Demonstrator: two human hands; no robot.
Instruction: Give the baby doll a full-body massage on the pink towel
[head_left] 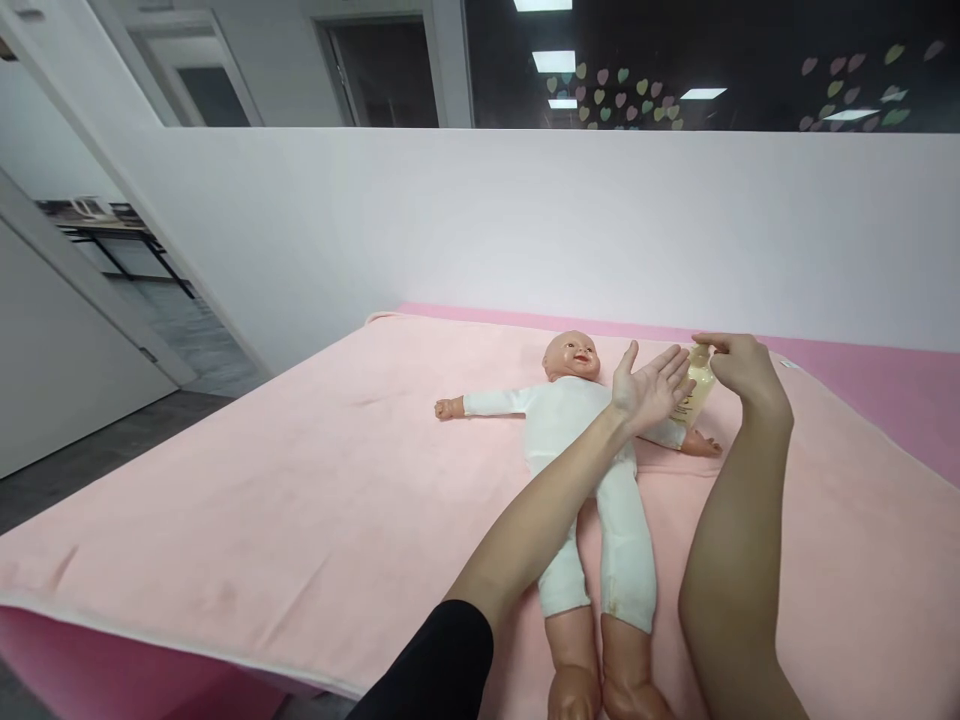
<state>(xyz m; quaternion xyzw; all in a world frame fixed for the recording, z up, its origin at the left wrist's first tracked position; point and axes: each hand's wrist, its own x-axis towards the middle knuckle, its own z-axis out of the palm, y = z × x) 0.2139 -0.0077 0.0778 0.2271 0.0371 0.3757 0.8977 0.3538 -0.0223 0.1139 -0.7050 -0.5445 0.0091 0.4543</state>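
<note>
Stretching from the left, a pale pink blanket (300,450) lies in front of a white wall (337,220). Right of centre, a doll (555,425) rests on its back in white clothes, arms out sideways, head toward the wall. The left forearm (544,505) crosses over the doll, and the left hand (651,390) is spread wide, palm up, with nothing visible in it. Just behind its fingers, a yellowish bottle (703,380) shows, partly hidden, near one doll arm. Farthest right, the right hand (739,365) bends over the bottle's top, index finger at it, other fingers curled; whether it grips, I cannot tell.
</note>
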